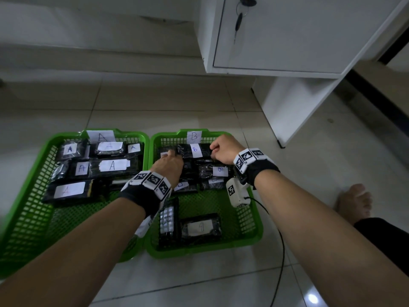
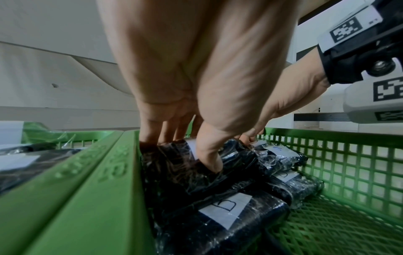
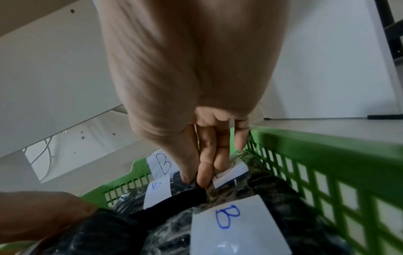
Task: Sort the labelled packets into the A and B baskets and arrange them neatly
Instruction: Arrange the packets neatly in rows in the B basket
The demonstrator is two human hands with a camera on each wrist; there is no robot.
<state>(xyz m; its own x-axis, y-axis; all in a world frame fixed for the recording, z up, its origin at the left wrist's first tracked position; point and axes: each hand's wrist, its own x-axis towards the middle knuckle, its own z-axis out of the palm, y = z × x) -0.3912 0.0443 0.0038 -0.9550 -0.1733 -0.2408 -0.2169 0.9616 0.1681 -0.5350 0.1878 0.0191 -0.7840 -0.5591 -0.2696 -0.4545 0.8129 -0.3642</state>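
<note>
Two green baskets stand side by side on the floor, the A basket (image 1: pixel 26 196) on the left and the B basket (image 1: pixel 205 251) on the right. Several black packets with A labels (image 1: pixel 112 166) lie in rows in the left one. At the far row of the B basket (image 2: pixel 348 172) lies a black packet labelled B (image 1: pixel 184 151). My left hand (image 1: pixel 169 161) grips its left end, thumb and fingers curled round it (image 2: pixel 185 150). My right hand (image 1: pixel 221 149) pinches its right end between thumb and fingers (image 3: pixel 196 179). More B packets (image 3: pixel 235 220) lie just in front.
Two more B packets (image 1: pixel 201 227) lie near the B basket's front edge. A white cabinet (image 1: pixel 287 34) with keys in its lock stands beyond the baskets. A bare foot (image 1: pixel 354 200) rests on the tiles at the right, and a black cable (image 1: pixel 281 251) trails by the basket.
</note>
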